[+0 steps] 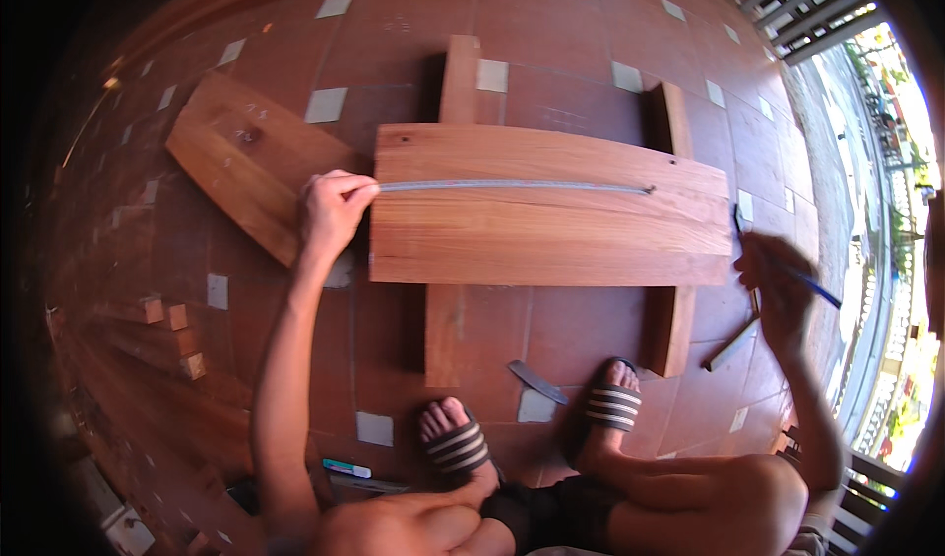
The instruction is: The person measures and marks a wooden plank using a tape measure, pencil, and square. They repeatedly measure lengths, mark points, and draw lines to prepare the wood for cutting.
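A wide wooden board (541,236) lies across two wooden beams (460,84) on the tiled floor. Along its face runs a long, thin grey measuring strip (512,185), ending near a dark spot toward the board's right end. My left hand (333,212) pinches the strip's other end at the board's left edge. Just off the right end, my right hand (778,276) is closed around a slim blue pen (822,292), blurred by motion. Below that hand rests a square-like tool (733,346), partly hidden by it.
Another board (231,153) with chalk-like marks lies at an angle on the left. A curved dark blade (538,383) rests between my sandaled feet. A white and green marker (346,468) is by my left knee. Wood pieces (177,339) stack at the left; a slatted railing (807,10) stands far right.
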`<control>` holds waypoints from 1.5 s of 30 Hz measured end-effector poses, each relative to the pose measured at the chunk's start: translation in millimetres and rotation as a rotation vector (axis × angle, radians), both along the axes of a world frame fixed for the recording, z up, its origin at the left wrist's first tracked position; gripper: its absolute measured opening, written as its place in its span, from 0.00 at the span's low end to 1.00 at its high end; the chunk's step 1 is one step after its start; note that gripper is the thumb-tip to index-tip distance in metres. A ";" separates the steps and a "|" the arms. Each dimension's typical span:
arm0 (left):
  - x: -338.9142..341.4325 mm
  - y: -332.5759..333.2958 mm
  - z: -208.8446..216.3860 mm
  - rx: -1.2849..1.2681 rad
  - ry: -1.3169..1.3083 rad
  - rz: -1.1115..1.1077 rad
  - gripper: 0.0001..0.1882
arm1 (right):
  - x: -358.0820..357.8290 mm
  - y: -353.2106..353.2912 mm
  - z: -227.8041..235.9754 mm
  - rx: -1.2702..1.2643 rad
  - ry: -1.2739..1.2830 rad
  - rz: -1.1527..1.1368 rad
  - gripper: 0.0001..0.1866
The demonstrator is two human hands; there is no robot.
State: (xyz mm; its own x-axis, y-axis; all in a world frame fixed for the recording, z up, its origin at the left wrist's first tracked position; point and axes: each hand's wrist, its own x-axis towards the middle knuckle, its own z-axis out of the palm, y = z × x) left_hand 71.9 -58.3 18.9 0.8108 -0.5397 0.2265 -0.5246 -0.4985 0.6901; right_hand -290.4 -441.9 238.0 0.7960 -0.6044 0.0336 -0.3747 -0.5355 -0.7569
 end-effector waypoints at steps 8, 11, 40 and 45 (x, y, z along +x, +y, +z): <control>-2.8 11.9 14.0 0.153 0.091 0.080 0.07 | 117.9 18.8 -61.1 -0.535 0.187 0.516 0.16; 7.5 20.0 16.5 0.115 0.100 0.060 0.06 | 146.6 26.1 -128.5 -0.539 0.033 0.533 0.21; 9.6 17.7 29.0 0.188 0.149 0.017 0.09 | 232.6 197.7 -220.6 -0.376 -0.106 0.166 0.05; 8.6 19.1 28.7 0.201 0.127 0.010 0.08 | 233.9 201.4 -222.5 -0.409 -0.119 0.158 0.05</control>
